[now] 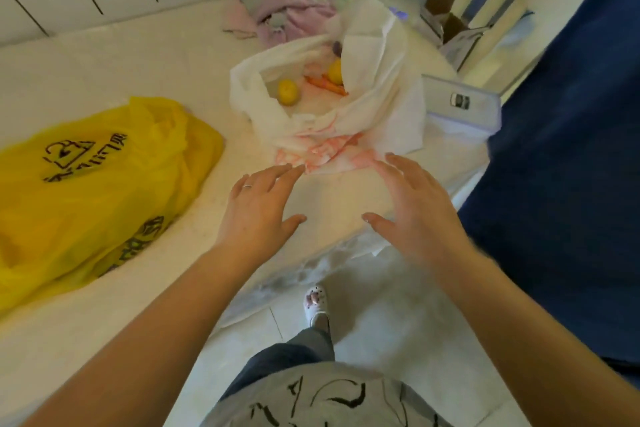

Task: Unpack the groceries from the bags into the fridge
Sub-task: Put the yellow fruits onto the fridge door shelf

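- Left hand (258, 204): fingers straight and spread, holding nothing; poised over the white counter (104, 73), fingertips just short of the white bag (374, 114).
- Right hand (412, 204): likewise flat and empty; fingertips at the bag's near, red-printed edge; contact cannot be confirmed.
- White bag: lying open on the counter; two yellow fruits (288, 91) and a carrot (327, 84) visible inside.
- Yellow bag (97, 180): on the counter to the left, well apart from both hands; contents not discernible.
- Clear-lidded container (460, 104): just beside the white bag, on its right.
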Tool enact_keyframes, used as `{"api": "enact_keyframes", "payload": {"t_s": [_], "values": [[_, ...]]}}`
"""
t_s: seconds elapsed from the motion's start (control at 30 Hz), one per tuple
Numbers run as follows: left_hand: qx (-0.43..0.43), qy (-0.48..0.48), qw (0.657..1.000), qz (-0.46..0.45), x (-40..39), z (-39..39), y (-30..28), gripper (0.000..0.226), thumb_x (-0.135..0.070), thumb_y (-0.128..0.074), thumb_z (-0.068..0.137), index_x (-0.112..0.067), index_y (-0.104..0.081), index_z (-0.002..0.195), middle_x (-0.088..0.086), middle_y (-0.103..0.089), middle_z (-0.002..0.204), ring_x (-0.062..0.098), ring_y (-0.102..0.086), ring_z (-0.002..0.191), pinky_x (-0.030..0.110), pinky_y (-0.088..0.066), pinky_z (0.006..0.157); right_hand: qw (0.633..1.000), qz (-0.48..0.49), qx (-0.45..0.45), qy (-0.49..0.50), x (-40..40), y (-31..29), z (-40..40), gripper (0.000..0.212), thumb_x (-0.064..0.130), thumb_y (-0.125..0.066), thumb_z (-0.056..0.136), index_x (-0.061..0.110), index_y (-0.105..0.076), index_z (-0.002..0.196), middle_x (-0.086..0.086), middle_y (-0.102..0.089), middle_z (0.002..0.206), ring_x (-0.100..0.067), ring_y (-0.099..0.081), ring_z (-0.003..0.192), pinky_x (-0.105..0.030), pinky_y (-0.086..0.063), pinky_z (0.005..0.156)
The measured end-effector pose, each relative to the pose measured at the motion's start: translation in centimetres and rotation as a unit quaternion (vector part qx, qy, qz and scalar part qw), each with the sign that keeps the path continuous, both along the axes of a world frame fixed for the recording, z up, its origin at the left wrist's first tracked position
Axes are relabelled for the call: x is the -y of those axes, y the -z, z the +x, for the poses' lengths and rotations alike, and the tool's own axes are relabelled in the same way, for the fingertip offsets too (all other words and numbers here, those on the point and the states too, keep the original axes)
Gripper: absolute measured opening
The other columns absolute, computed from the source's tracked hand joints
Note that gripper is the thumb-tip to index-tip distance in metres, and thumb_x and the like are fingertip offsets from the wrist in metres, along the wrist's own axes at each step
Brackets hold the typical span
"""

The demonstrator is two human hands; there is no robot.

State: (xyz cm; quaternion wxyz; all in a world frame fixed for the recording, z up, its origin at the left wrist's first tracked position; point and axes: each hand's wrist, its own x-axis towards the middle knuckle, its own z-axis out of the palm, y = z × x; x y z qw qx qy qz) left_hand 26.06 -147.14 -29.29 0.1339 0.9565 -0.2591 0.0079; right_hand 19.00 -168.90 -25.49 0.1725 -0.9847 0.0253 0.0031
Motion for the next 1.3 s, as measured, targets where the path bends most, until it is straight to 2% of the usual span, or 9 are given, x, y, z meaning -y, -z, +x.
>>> {"api": "enact_keyframes", "payload": {"t_s": [0.3,0.53,0.67,0.77,0.87,0.97,1.1,1.23,1.3], "values": [[0.038,-0.038,0.998,-0.041,3.8,13.1,-0.2,0.072,-0.032,-0.075,0.073,-0.017,-0.044,0.136,0.008,-0.054,0.131,0.032,-0.051,0.120,0.049,-0.042,0.097,0.998,-0.011,0.032,-0.053,4.1,-1.4,14.3,0.069,0.031,-0.069,0.082,0.023,-0.035,0.142,-0.006,-0.032,0.149,-0.028,-0.033,0.134,-0.042,-0.029,0.107],[0.051,-0.072,0.996,-0.033,5.8,19.9,0.2,0.076,-0.028,-0.081,0.068,-0.012,-0.047,0.134,0.010,-0.058,0.124,0.033,-0.056,0.113,0.047,-0.046,0.091,0.987,0.019,0.052,-0.153,4.7,-1.4,25.1,0.068,0.027,-0.073,0.078,0.019,-0.043,0.137,-0.006,-0.039,0.142,-0.027,-0.041,0.127,-0.035,-0.035,0.101],[0.012,-0.072,0.997,-0.023,7.2,23.3,0.7,0.075,-0.023,-0.080,0.070,-0.009,-0.045,0.135,0.014,-0.055,0.128,0.038,-0.052,0.115,0.049,-0.044,0.095,0.974,0.032,0.016,-0.223,4.5,1.4,31.9,0.065,0.024,-0.074,0.074,0.012,-0.048,0.133,-0.012,-0.044,0.136,-0.031,-0.042,0.125,-0.045,-0.041,0.100],[-0.023,-0.081,0.996,-0.026,8.5,25.6,1.2,0.069,-0.017,-0.075,0.073,-0.009,-0.046,0.135,0.013,-0.052,0.132,0.037,-0.048,0.120,0.045,-0.041,0.098,0.967,0.006,-0.043,-0.253,5.7,4.3,36.0,0.065,0.027,-0.071,0.076,0.014,-0.047,0.135,-0.010,-0.042,0.141,-0.030,-0.037,0.130,-0.048,-0.036,0.104],[-0.043,-0.086,0.995,-0.017,9.2,27.5,2.3,0.066,-0.015,-0.072,0.074,-0.010,-0.047,0.135,0.013,-0.052,0.132,0.038,-0.049,0.119,0.047,-0.044,0.096,0.961,-0.035,-0.075,-0.265,7.6,5.9,38.2,0.069,0.032,-0.065,0.081,0.028,-0.034,0.143,0.002,-0.032,0.148,-0.025,-0.029,0.135,-0.043,-0.032,0.108],[-0.043,-0.081,0.996,0.002,9.2,28.7,4.0,0.064,-0.010,-0.075,0.068,-0.008,-0.054,0.128,0.016,-0.057,0.126,0.042,-0.055,0.109,0.050,-0.048,0.088,0.962,-0.095,-0.081,-0.241,9.2,6.6,39.3,0.069,0.042,-0.061,0.083,0.040,-0.027,0.143,0.004,-0.030,0.148,-0.026,-0.033,0.133,-0.043,-0.032,0.106],[-0.038,-0.088,0.995,0.041,9.2,29.7,5.8,0.059,-0.012,-0.079,0.064,-0.008,-0.061,0.120,0.017,-0.061,0.120,0.044,-0.059,0.099,0.049,-0.047,0.086,0.964,-0.109,-0.124,-0.210,9.8,7.5,40.4,0.056,0.045,-0.058,0.084,0.034,-0.036,0.135,0.001,-0.029,0.148,-0.031,-0.042,0.124,-0.048,-0.040,0.099],[-0.058,-0.103,0.991,0.060,9.0,30.4,6.5,0.056,-0.020,-0.075,0.071,-0.013,-0.058,0.124,0.014,-0.057,0.126,0.041,-0.054,0.108,0.046,-0.040,0.097,0.961,-0.139,-0.149,-0.189,9.8,8.4,40.6,0.056,0.046,-0.053,0.087,0.031,-0.032,0.137,-0.002,-0.035,0.145,-0.030,-0.047,0.122,-0.047,-0.034,0.097],[-0.079,-0.112,0.989,0.064,9.1,30.6,6.6,0.058,-0.025,-0.073,0.074,-0.015,-0.055,0.129,0.011,-0.053,0.132,0.038,-0.052,0.114,0.044,-0.034,0.103,0.961,-0.136,-0.160,-0.182,9.9,8.5,40.5,0.057,0.045,-0.052,0.089,0.031,-0.028,0.138,-0.004,-0.031,0.147,-0.032,-0.050,0.119,-0.048,-0.036,0.095]]}}
